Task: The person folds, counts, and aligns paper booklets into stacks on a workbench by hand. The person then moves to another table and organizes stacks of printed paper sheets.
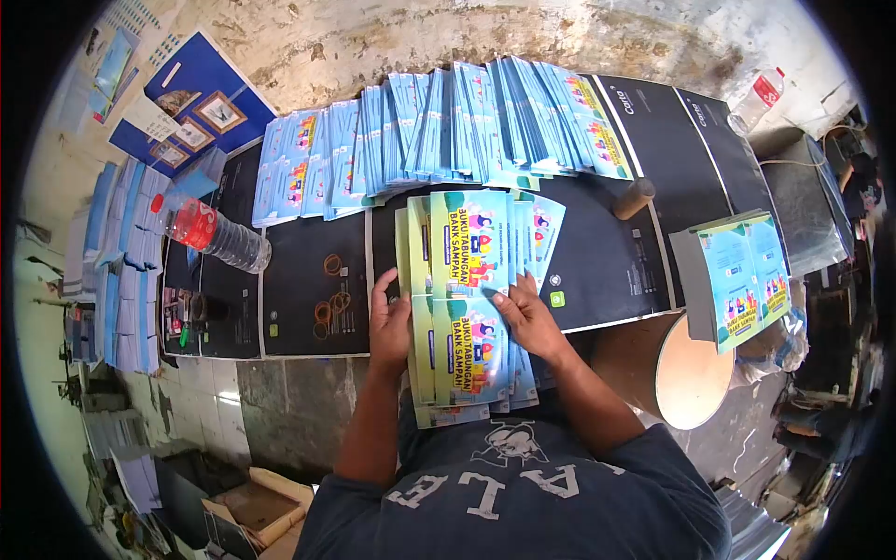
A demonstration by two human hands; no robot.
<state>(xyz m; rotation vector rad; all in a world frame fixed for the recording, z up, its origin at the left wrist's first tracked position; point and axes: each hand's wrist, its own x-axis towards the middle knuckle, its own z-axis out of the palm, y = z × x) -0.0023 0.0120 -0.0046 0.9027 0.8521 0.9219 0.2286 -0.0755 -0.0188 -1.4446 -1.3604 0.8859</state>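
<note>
A fanned bundle of printed booklet sheets [467,308], green and blue with cartoon figures, is held upright in front of the dark shirt at the table's front edge. My left hand [390,322] grips its left edge, with the index finger raised along the side. On the right side, my right hand [525,315] holds the sheets, thumb on the front and fingers behind. Behind the bundle, a long row of similar booklets [429,131] leans in overlapping piles along the back of the black table [308,308].
Left on the table lie a plastic bottle [213,233] and rubber bands [332,313]. Toward the right are a short brown cylinder [634,199] and a booklet stack [737,280]. A round wooden-topped drum [681,373] stands below. Paper stacks [131,271] rise at far left.
</note>
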